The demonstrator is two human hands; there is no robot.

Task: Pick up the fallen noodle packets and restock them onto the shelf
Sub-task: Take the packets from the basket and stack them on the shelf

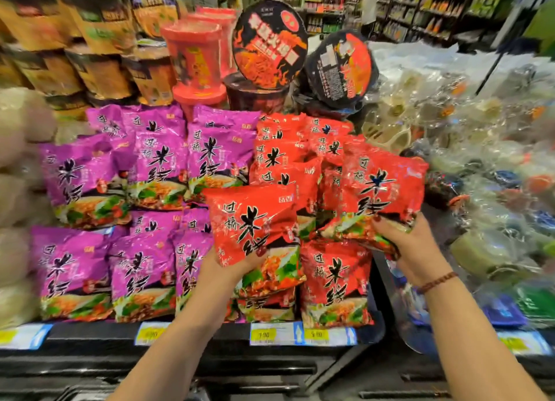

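My left hand (223, 268) grips the lower left corner of a red noodle packet (255, 220), held upright in front of the red stack. My right hand (402, 244) grips the bottom edge of a second red noodle packet (381, 190), tilted against the upper right of the red packets (282, 151) on the shelf. Another red packet (336, 283) stands on the shelf below, between my hands. Purple noodle packets (144, 190) fill the shelf to the left. The shelf edge (192, 334) carries price tags.
Red cups (195, 61) and black noodle bowls (270, 43) are stacked above the packets. Orange-brown bags (96, 40) sit at the upper left. Clear-wrapped goods (480, 148) pile up on the right. A store aisle (420, 10) runs behind.
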